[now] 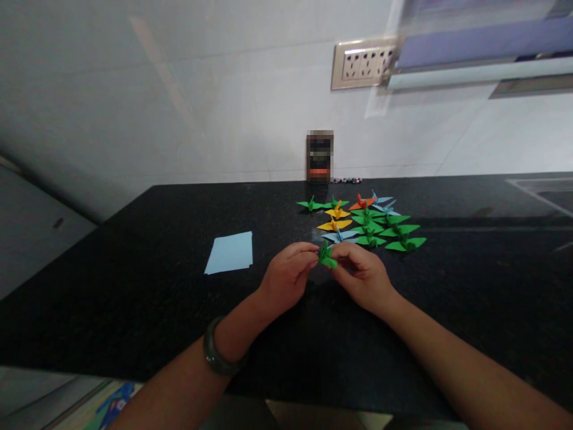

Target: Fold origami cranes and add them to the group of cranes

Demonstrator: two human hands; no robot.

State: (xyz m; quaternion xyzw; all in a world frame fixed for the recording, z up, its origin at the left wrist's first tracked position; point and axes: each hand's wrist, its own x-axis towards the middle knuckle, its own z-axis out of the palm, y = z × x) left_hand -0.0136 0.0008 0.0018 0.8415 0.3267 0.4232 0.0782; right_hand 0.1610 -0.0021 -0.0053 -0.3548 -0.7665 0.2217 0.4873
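Note:
Between my two hands is a green paper crane (327, 257), held just above the black countertop. My left hand (290, 276) pinches its left side with the fingertips. From the other side, my right hand (362, 272) grips it between thumb and fingers, so part of the paper is covered. Right behind my hands lie several finished cranes: green ones (405, 243), yellow ones (335, 224), an orange one (360, 203) and light blue ones (341, 236). A stack of light blue paper squares (230, 253) rests to the left of my left hand.
A blurred dark upright object (319, 156) leans by the wall, with a beaded strap (348, 180) beside it. Power sockets (364, 64) are set in the wall above. The black countertop (134, 298) ends at a front edge below my forearms.

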